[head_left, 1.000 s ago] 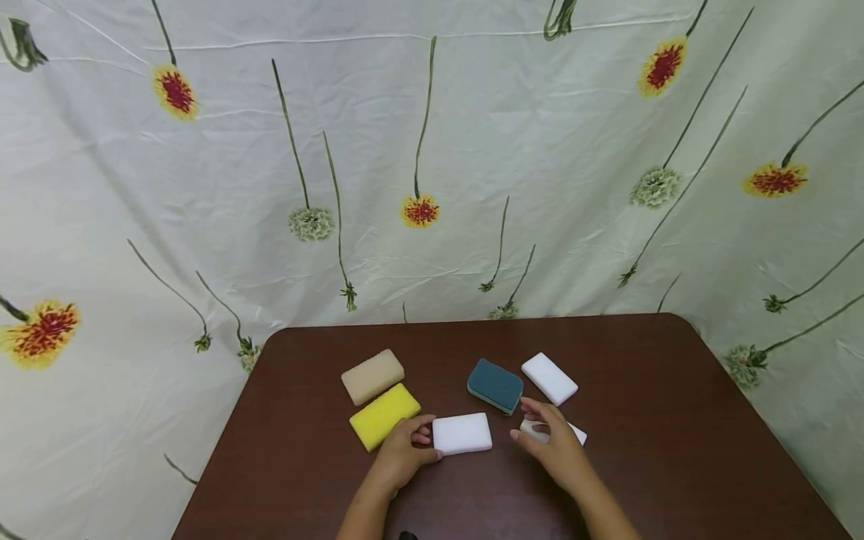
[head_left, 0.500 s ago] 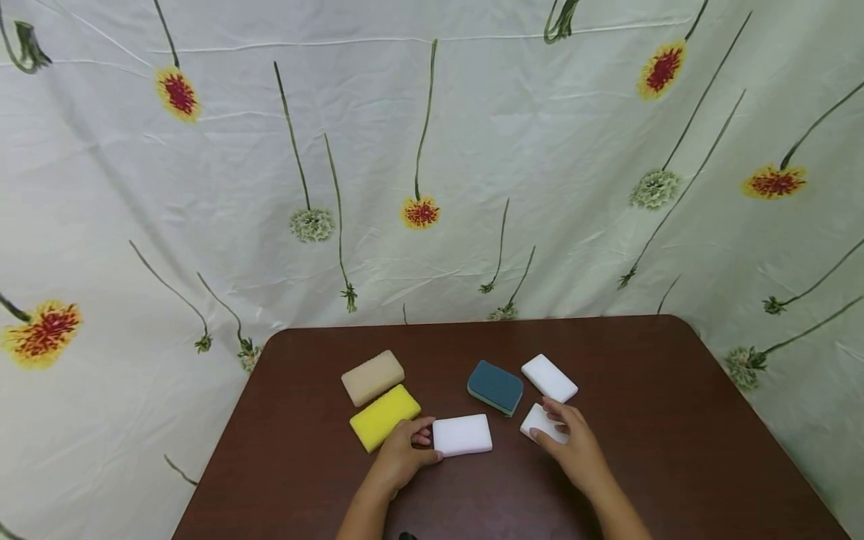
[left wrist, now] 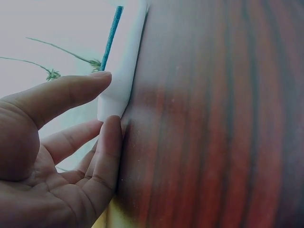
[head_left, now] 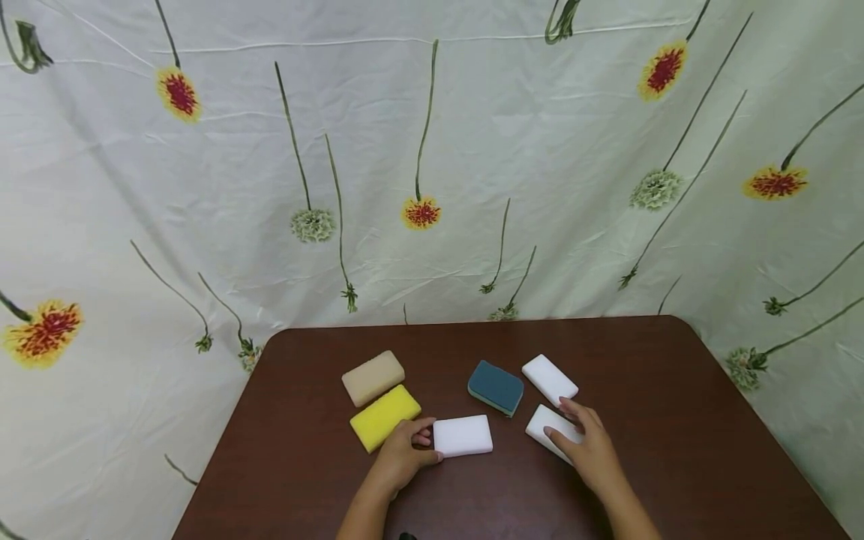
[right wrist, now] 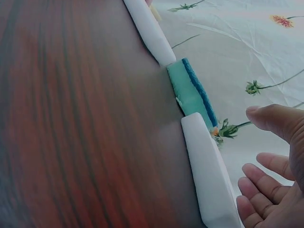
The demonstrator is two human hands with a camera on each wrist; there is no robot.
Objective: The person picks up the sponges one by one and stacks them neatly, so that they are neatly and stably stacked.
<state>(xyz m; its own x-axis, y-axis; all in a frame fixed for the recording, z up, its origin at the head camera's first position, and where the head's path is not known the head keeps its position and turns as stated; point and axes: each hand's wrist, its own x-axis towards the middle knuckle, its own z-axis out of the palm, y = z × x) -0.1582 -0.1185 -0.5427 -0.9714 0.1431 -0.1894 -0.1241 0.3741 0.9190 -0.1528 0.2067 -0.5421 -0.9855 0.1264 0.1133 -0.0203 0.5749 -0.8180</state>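
My left hand (head_left: pixel 401 451) holds the left end of a white sponge (head_left: pixel 463 436) lying flat in the middle. Its thumb and fingers lie against that end in the left wrist view. My right hand (head_left: pixel 594 450) hovers over a second white sponge (head_left: pixel 548 427), partly hiding it. Thumb and fingers are spread, and a gap shows between them and the white sponge (right wrist: pixel 206 166) in the right wrist view. Behind these lie a dark blue-green scrub sponge (head_left: pixel 496 386) and a third white sponge (head_left: pixel 550 379).
A bright yellow sponge (head_left: pixel 385 417) lies just beyond my left hand, with a beige sponge (head_left: pixel 373 378) behind it. All rest on a dark brown table (head_left: pixel 675 420) with rounded far corners. A flower-printed white cloth (head_left: pixel 472 150) hangs behind the table.
My right hand has moved right and slightly nearer, and the white sponge under it has turned and shifted slightly right. My left hand and its sponge have stayed in place.
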